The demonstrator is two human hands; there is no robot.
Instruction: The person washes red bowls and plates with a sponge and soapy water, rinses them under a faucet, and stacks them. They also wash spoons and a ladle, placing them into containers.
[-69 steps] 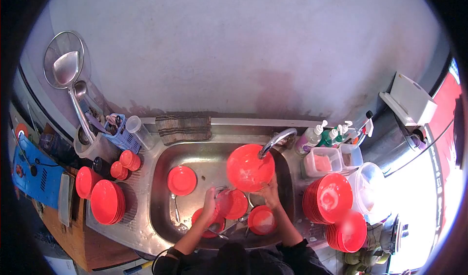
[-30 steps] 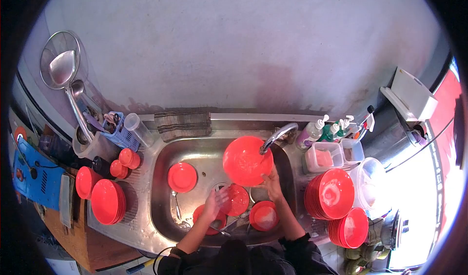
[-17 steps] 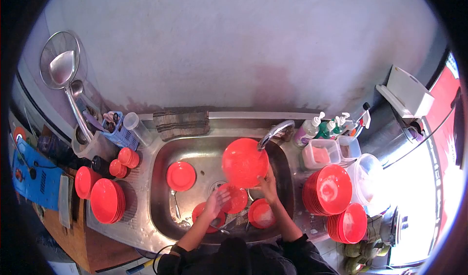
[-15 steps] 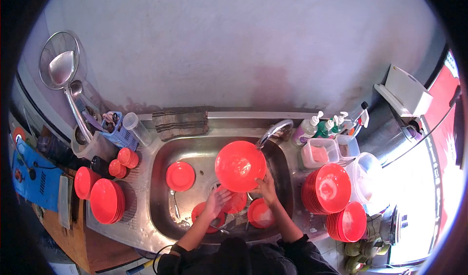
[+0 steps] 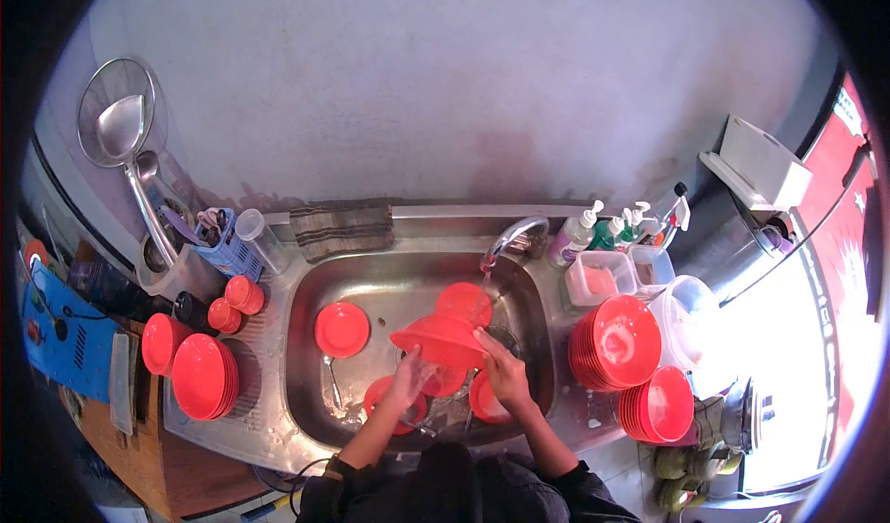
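Over the metal sink (image 5: pixel 306 375), both hands hold a red bowl (image 5: pixel 440 342), tilted so that it shows edge-on. My left hand (image 5: pixel 411 375) has its fingertips at the near left rim. Gripping the right rim is my right hand (image 5: pixel 503 373). Just beyond the held bowl, a round red dish (image 5: pixel 465 302) lies under the faucet (image 5: pixel 510 235). A red plate (image 5: pixel 341 329) rests at the sink's left, with a spoon (image 5: pixel 334 384) below it. More red dishes, such as a bowl (image 5: pixel 487 398), are partly hidden beneath my hands.
Right of the sink stand stacked red bowls (image 5: pixel 621 342), clear plastic tubs (image 5: pixel 598 279) and pump bottles (image 5: pixel 572 235). To the left are more red bowls (image 5: pixel 204 379), small red cups (image 5: pixel 243 294) and a blue basket (image 5: pixel 232 256). A striped cloth (image 5: pixel 341 234) hangs at the back edge.
The bowl has moved lower and tipped from face-on to nearly edge-on. My left hand has come up to its rim. A red dish now shows beyond it, under the faucet.
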